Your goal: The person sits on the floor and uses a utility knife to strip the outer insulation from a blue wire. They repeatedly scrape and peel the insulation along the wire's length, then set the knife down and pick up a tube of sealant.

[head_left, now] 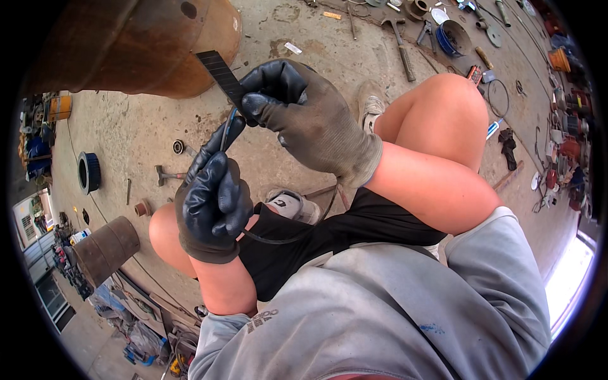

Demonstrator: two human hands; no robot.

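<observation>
Both my hands wear dark, dirty work gloves with black coated fingers. My right hand [310, 114] is closed on a wide black snap-off blade [218, 73], pinched between thumb and fingers. Score lines cross the blade, which points up and left. My left hand [215, 202], just below and to the left, grips a thin black cable [278, 241]. The cable's upper end, where some blue [230, 118] shows, meets the right fingertips beside the blade's lower end. Whether the edge touches the cable is hidden by the fingers. The rest of the cable loops down across my lap.
A large rusty metal drum [145, 47] stands at the upper left. On the concrete floor lie a hammer [401, 50], a smaller hammer [170, 175], a black ring-shaped part [89, 173] and a blue-rimmed ring [451, 39]. A rusty cylinder [106, 250] lies at the left.
</observation>
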